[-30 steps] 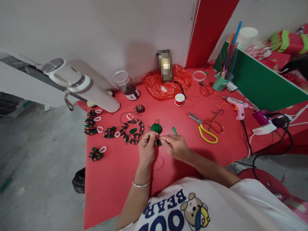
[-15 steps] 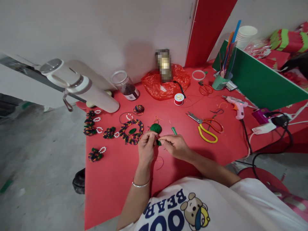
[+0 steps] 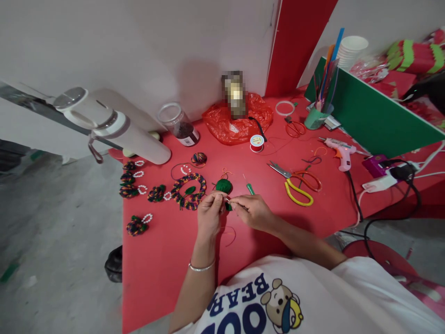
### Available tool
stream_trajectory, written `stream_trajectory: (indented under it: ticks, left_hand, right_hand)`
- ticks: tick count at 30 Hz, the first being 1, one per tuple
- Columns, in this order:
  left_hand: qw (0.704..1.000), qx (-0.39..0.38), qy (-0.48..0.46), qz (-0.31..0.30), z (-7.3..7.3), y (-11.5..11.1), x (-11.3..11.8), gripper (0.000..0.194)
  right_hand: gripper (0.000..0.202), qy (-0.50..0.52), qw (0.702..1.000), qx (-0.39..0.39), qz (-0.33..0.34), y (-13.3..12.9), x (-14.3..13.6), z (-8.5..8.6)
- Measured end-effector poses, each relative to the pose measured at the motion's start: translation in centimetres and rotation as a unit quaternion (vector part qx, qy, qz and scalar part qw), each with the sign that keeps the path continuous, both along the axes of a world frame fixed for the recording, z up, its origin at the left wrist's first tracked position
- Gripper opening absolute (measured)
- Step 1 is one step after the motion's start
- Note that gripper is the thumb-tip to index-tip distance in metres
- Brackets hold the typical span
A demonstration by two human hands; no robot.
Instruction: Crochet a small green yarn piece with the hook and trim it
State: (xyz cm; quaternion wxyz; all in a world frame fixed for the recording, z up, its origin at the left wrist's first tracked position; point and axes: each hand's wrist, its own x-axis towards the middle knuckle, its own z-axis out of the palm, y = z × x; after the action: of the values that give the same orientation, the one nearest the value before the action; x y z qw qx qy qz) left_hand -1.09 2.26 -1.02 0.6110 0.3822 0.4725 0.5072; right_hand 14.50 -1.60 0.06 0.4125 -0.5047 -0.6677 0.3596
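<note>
My left hand [image 3: 209, 214] is closed in a pinch, with a thin strand of yarn [image 3: 233, 236] curving onto the table below it. Facing it, my right hand [image 3: 253, 212] also pinches, fingertips almost meeting the left ones. Between them shows a thin pale line, too fine to name. A small green piece [image 3: 228, 207] is partly hidden there. Just beyond lies a green yarn ball [image 3: 223, 185], and right of it a green-handled crochet hook [image 3: 250, 189]. Left of my hands lies a multicoloured crocheted ring [image 3: 174, 189] with a green leaf shape [image 3: 190, 190] inside.
Several yarn bunches with white bead loops [image 3: 136, 226] line the left side. Scissors [image 3: 294, 183], a pink glue gun [image 3: 342, 153] and a power strip [image 3: 378, 183] are to the right. Behind stand a tall bottle [image 3: 139, 139], a jar [image 3: 181, 127] and a red spool [image 3: 257, 144].
The view has shifted slightly. My hands keep nearly the same pinch, and the thin pale line between the fingertips shows a little more clearly.
</note>
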Motion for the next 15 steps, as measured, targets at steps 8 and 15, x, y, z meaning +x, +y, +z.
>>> stream_trajectory:
  ticks: [8, 15]
  left_hand:
    - [0.996, -0.048, -0.074, -0.021, 1.11, 0.03, -0.3, 0.032]
    - [0.998, -0.055, -0.021, 0.016, 1.02, -0.16, 0.22, 0.027]
  right_hand:
    - [0.024, 0.035, 0.999, -0.029, 0.01, 0.22, 0.03, -0.13]
    - [0.027, 0.023, 0.999, -0.03, 0.008, 0.41, 0.08, 0.09]
